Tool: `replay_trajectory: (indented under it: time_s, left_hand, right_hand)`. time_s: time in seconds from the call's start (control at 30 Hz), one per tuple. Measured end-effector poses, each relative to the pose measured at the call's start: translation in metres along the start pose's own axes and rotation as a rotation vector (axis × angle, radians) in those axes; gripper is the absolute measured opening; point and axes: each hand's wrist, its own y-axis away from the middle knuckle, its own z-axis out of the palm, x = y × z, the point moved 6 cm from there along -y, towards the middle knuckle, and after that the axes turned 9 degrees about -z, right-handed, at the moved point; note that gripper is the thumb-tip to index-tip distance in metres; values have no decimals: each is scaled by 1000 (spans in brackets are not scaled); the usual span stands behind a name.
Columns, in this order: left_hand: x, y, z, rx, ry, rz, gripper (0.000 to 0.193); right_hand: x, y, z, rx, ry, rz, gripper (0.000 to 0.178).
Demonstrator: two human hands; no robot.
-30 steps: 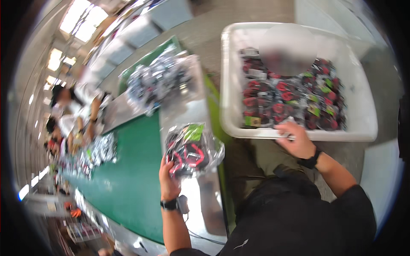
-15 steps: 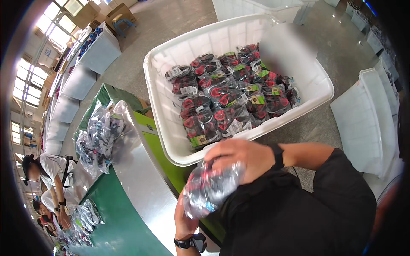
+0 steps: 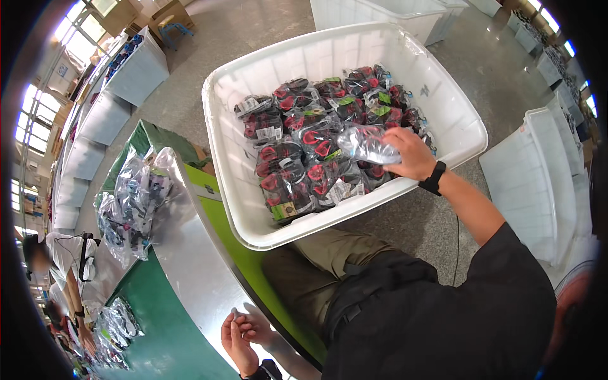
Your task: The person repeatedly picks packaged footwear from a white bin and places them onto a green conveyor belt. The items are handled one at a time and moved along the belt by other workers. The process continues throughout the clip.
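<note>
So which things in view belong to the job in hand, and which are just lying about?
Job in hand:
right hand, gripping a wrapped package
packages beneath
white tub holding them
left hand, empty

Apparently just lying about:
stool
cardboard box
white bins at right

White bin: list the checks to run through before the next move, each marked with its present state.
1. Right hand gripping the wrapped package: ok.
2. Package within the rim of the white bin: ok.
3. Package released: not ok, fingers are on it.
4. Package touching the red-and-black packs beneath: cannot tell.
5. Left hand free, by the metal surface: ok, it appears empty.
</note>
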Motion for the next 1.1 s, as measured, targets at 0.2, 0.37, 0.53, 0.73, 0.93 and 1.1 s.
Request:
replay_trajectory:
  time_s: [0.2,0.37,0.53,0.73,0.93,1.1]
  left_hand:
    - [-16,-3,-11,88,54,50,32]
    - [-17,-7,-14,131,39,-26,38]
    - [-23,-7,-12,71,33,-3,38]
    - [-17,-1,-10,-43,114,68,38]
    - [-16,-3,-10,-39,77,82,38]
    - [-19,-2,-12,-63,93,86,40]
  right_hand:
    - [25,54,52,-149,-469,322,36]
    - [14,43,81,-65,-638,292,27]
    - [-7,40,105,-64,-379,245,21]
    - [-12,44,109,-93,-247,186,27]
    - [-13,43,108,-110,-253,209,25]
    - [-16,42,107,-106,-241,201,24]
